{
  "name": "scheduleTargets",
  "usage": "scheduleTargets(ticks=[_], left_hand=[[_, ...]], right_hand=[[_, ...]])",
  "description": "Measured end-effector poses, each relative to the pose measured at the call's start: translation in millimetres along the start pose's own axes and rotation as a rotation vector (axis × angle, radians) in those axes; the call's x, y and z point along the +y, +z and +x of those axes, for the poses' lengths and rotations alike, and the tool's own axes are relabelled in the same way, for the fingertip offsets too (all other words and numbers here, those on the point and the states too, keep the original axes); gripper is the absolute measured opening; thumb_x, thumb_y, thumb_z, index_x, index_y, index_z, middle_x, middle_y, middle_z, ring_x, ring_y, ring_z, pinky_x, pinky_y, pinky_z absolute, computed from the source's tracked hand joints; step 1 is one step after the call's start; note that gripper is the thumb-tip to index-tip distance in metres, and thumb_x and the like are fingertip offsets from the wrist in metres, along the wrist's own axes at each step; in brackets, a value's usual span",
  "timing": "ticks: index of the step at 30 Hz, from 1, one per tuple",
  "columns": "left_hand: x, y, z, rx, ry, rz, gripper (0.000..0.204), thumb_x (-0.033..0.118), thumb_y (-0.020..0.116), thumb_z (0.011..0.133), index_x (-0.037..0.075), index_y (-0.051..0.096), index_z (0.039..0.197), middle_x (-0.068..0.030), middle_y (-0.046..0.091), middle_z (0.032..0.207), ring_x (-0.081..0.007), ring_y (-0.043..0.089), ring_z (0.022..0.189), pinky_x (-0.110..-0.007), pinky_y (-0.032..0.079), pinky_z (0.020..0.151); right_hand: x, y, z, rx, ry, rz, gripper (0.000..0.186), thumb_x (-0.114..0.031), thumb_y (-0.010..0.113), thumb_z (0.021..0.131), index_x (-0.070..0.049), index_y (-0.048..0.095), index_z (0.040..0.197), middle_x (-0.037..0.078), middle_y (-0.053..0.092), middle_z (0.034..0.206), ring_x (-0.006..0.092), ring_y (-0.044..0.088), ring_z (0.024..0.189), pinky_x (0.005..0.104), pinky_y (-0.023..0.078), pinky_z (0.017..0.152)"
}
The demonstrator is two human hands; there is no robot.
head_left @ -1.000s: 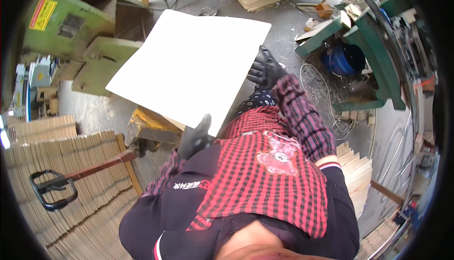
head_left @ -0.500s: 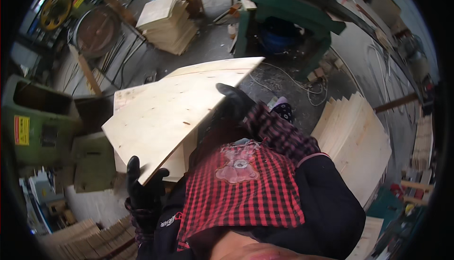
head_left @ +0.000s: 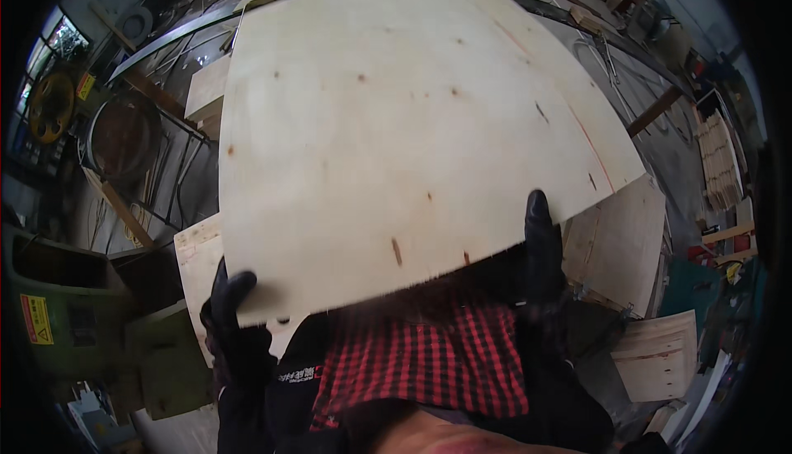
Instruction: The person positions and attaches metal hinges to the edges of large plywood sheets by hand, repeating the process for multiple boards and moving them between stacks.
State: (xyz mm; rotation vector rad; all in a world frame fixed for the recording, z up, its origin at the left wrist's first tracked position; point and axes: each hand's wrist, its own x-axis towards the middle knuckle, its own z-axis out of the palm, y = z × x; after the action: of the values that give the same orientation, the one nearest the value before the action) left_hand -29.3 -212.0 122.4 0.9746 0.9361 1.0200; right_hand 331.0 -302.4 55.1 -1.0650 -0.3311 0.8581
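While the big pale wood sheet (head_left: 412, 132) was held up flat in front of the red checked shirt (head_left: 429, 363), each gloved hand gripped its near edge. The left hand (head_left: 231, 305) curled around the near left corner, and the right hand (head_left: 538, 239) clasped the near right edge. It looked thin, wide and bendy, probably light but wobbly, so holding both sides far apart seemed best.

pale knotty plywood sheet (head_left: 412, 132), held up, tilted

A woodworking shop: stacked plywood sheets (head_left: 719, 165), green machinery (head_left: 58, 305), and metal racks (head_left: 157, 173).
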Motion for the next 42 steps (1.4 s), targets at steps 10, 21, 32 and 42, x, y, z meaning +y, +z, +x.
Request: scheduleTargets(ticks=[10, 21, 32, 42], left_hand=[[-58, -88, 148, -0.030, 0.815, 0.849, 0.061, 0.008, 0.079, 0.067, -0.001, 0.049, 0.120, -0.0150, 0.058, 0.109, -0.0231, 0.060, 0.097, -0.033, 0.052, 0.081], [-35, -86, 191, -0.069, 0.149, -0.199, 0.031, 0.009, 0.052, 0.090, -0.001, 0.050, 0.119, -0.0129, 0.059, 0.110, -0.0215, 0.060, 0.098, -0.032, 0.053, 0.076], [-28, -144, 244, 0.262, 0.580, 1.136, 0.033, 0.017, 0.053, 0.089, -0.002, 0.052, 0.116, -0.0117, 0.062, 0.094, -0.0159, 0.060, 0.085, -0.029, 0.049, 0.070], [-47, -181, 286, 0.213, 0.436, 0.571, 0.032, 0.008, 0.052, 0.089, -0.003, 0.050, 0.119, -0.0108, 0.057, 0.110, -0.0170, 0.056, 0.097, -0.029, 0.047, 0.083]], right_hand=[[38, 80, 43, -0.273, 0.278, -0.037, 0.037, -0.030, 0.052, 0.093, -0.009, 0.051, 0.124, 0.008, 0.061, 0.104, 0.0149, 0.059, 0.097, 0.0322, 0.051, 0.078], [8, -36, 128, -0.148, 0.217, 0.393, 0.036, -0.032, 0.048, 0.093, -0.005, 0.055, 0.116, 0.007, 0.066, 0.097, 0.0183, 0.065, 0.079, 0.0324, 0.055, 0.064], [23, 29, 129, -0.052, 0.130, 0.261, 0.032, -0.028, 0.052, 0.092, -0.009, 0.053, 0.118, 0.005, 0.065, 0.099, 0.0173, 0.065, 0.077, 0.0289, 0.055, 0.056], [30, 30, 142, -0.164, 0.130, 0.403, 0.031, -0.022, 0.051, 0.092, -0.006, 0.049, 0.119, 0.008, 0.061, 0.105, 0.0173, 0.063, 0.087, 0.0300, 0.056, 0.065]])
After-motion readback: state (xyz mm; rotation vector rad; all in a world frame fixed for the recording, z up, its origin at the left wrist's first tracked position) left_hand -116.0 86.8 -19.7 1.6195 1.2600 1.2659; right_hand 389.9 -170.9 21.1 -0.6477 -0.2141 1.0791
